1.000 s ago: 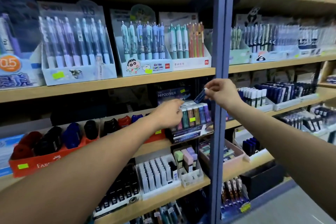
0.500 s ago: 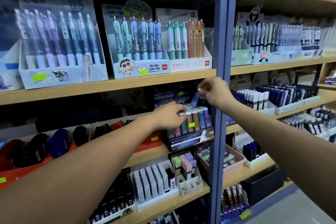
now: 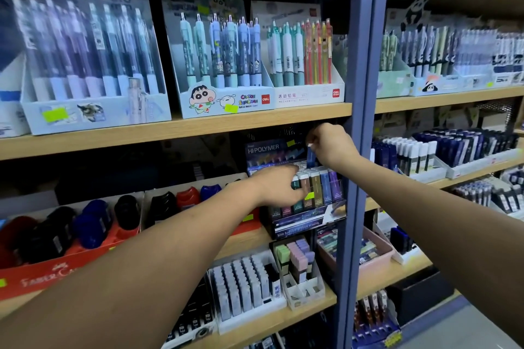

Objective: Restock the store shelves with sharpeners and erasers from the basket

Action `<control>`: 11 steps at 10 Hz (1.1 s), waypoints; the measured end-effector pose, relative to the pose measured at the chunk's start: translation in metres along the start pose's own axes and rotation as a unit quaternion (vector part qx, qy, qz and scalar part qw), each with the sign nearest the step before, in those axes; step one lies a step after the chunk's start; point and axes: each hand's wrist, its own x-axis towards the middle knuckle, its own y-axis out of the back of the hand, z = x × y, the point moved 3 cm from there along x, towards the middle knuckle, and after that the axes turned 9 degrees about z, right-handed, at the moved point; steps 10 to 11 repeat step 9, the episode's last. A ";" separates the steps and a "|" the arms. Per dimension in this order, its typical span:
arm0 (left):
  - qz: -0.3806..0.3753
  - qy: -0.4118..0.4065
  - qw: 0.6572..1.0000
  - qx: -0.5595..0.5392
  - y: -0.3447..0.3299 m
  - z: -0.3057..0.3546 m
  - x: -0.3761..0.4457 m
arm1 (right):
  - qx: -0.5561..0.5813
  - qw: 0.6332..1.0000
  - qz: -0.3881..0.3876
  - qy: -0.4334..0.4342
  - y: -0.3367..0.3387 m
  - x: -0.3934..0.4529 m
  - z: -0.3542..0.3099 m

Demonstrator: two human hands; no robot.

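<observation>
The blue slim eraser (image 3: 311, 156) stands upright, pinched at its top by the curled fingers of the right hand (image 3: 330, 144). Its lower end sits just above the back row of the eraser display box (image 3: 309, 215), directly below those fingers. The left hand (image 3: 279, 185) rests on the front rows of the same box, just below and to the left of the right hand's fingers; its fingers lie fairly straight against the packed erasers, and no grip on any one of them is visible.

Further left of the left hand, the red sharpener tray (image 3: 51, 275) holds dark, blue and red sharpeners. Above both hands runs the wooden shelf (image 3: 175, 127) carrying pen boxes.

Progress, as a judgement: the display is nearly full and this eraser is about to be seated. The basket is not in view, so the remaining stock cannot be determined.
</observation>
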 end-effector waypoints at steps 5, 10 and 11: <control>0.002 0.001 1.000 0.005 -0.002 -0.001 0.000 | -0.051 0.988 -0.147 0.001 -0.009 -0.007 0.001; 0.133 -0.013 0.987 -0.093 0.038 -0.005 -0.037 | 0.018 0.997 -0.063 0.048 0.014 -0.044 -0.058; 0.133 -0.013 0.987 -0.093 0.038 -0.005 -0.037 | 0.018 0.997 -0.063 0.048 0.014 -0.044 -0.058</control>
